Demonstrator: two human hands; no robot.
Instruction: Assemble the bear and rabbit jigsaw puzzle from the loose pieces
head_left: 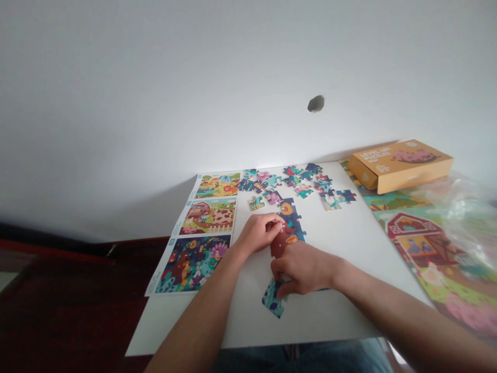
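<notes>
A partly joined jigsaw puzzle [296, 217], dark blue with a brown figure, lies on the white table in front of me. Curled at its upper left edge, my left hand [257, 231] has thumb and fingertips together on the joined pieces. My right hand [305, 267] covers the lower part of the puzzle. Between its thumb and fingers is a teal and dark blue puzzle piece [275, 304], tilted relative to the rest. The right hand hides where this piece meets the others.
Several loose puzzle pieces [304, 190] are spread at the back of the white table [341, 290]. A reference sheet [157, 274] with three pictures lies at left. To the right are an orange puzzle box [404, 163], a farm puzzle [430, 259] and a clear plastic bag [466, 217].
</notes>
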